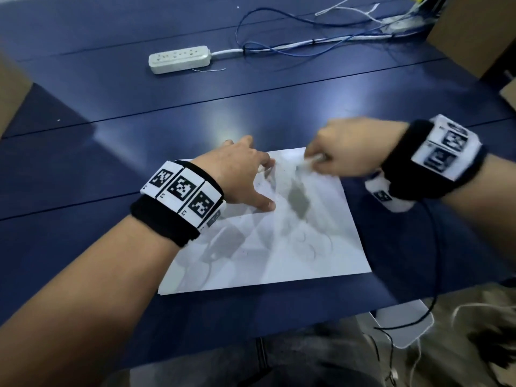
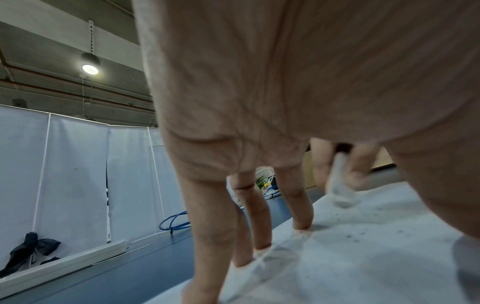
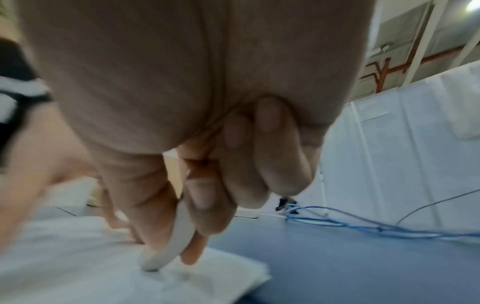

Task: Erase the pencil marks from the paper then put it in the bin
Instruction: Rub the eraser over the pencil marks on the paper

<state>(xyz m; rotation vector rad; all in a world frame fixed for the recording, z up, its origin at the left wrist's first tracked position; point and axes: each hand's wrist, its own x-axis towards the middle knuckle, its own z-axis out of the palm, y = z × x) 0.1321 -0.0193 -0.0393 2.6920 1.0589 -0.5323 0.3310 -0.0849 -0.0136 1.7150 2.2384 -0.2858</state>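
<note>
Left hand: fingers spread straight, tips pressing paper flat on bench. Right hand: thumb and fingers pinch white eraser, tip touching paper's far edge beside left fingertips.

Lab-like workspace, blue table, white partition screens, power strip, loose cables

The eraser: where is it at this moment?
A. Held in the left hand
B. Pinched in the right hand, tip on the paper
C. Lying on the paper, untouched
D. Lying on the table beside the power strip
B: the right hand pinches the eraser with its tip down on the paper.
</note>
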